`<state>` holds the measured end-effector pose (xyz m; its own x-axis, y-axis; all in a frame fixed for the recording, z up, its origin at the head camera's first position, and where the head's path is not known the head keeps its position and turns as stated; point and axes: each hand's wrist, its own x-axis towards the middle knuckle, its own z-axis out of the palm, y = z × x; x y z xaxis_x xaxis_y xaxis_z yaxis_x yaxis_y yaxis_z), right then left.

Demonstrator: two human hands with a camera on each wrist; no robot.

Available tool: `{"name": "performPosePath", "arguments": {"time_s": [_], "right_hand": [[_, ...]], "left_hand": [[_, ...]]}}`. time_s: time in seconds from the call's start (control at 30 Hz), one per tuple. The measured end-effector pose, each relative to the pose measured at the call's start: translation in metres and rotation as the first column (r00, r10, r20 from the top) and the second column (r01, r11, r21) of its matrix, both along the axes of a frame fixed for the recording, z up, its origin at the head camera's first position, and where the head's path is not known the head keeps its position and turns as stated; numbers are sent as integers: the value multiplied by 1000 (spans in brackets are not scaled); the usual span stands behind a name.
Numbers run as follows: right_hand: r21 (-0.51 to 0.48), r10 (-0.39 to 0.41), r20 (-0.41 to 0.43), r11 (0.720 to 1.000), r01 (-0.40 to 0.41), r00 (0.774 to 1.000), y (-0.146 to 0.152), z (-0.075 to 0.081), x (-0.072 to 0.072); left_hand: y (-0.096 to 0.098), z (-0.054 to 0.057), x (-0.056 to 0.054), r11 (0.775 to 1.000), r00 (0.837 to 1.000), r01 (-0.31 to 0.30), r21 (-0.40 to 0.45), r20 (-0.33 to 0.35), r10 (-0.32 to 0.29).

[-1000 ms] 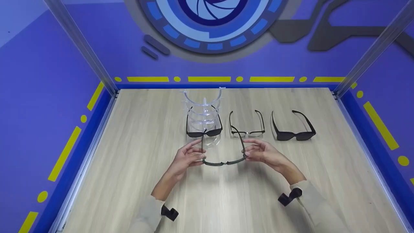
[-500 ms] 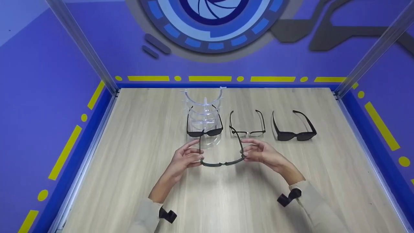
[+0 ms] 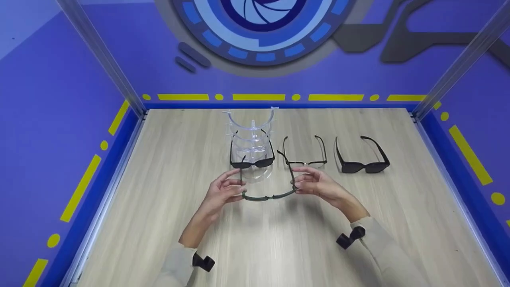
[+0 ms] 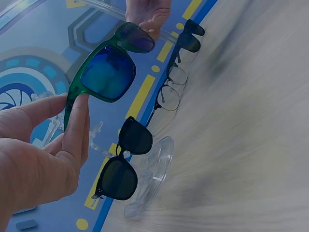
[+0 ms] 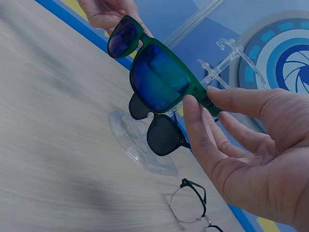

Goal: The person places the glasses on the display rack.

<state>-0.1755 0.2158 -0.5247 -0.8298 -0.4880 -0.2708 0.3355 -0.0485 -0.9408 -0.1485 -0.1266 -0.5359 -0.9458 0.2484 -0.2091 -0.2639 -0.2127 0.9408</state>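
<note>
Green-framed sunglasses (image 3: 255,197) with blue mirrored lenses (image 4: 109,72) are held above the table, temples unfolded and pointing away from me. My left hand (image 3: 220,195) pinches the frame near its left hinge, and my right hand (image 3: 320,186) pinches the right hinge side. Just beyond them stands a clear plastic glasses stand (image 3: 252,126) with several curved tiers. Black sunglasses (image 3: 252,164) sit low on that stand, as both wrist views also show. The held pair's left temple overlaps them in the head view.
Right of the stand, clear-lensed glasses (image 3: 306,164) with dark upper rims lie on the wooden table (image 3: 271,247). Farther right are large black sunglasses (image 3: 364,167), temples open. Blue-purple walls (image 3: 255,85) with yellow marks enclose the back and sides.
Both hands have shifted left with the green sunglasses, and slightly away from me over the last half second. The stand and the other glasses have stayed where they were.
</note>
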Motion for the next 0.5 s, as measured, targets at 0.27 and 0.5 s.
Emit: {"name": "performPosePath", "arguments": {"time_s": [0.27,0.5], "right_hand": [[1,-13,-6,1000,13,1000,-4,6,-9],[-9,-13,-10,1000,13,1000,-10,9,-18]], "left_hand": [[-4,3,-7,1000,1000,8,-2,-9,-8],[-10,9,-14,1000,1000,22,-22,-19,-22]]}}
